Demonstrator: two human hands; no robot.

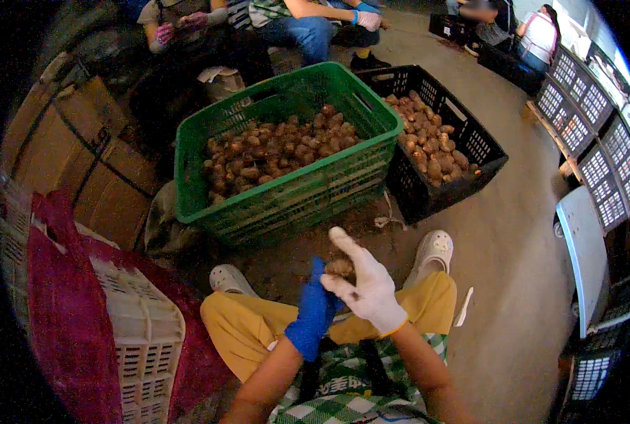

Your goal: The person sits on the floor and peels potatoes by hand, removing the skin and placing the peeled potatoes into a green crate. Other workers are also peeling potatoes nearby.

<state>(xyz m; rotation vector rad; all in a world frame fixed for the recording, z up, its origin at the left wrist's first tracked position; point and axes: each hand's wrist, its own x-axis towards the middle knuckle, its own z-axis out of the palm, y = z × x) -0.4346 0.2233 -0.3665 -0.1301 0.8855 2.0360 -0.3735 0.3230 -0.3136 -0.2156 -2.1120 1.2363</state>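
Before my lap, a small brown tuber [340,267] that looks like a taro corm is between my two gloved hands. My left hand [317,312], in a blue glove, holds it from the left; its fingers are partly hidden. My right hand [367,286], in a white glove, has thumb and fingers spread around the tuber, the thumb close against it. In front of me stands a green plastic crate [288,185] with many similar brown tubers [272,151] inside. A black plastic crate [452,191] to its right holds more tubers [431,138].
At my left are a white plastic crate [151,318] and dark red mesh sacking [66,297]. Cardboard [113,201] lies farther back. Other gloved people [304,32] sit beyond the crates. Stacked black crates [574,100] and a blue-edged flat cart [582,254] line the right.
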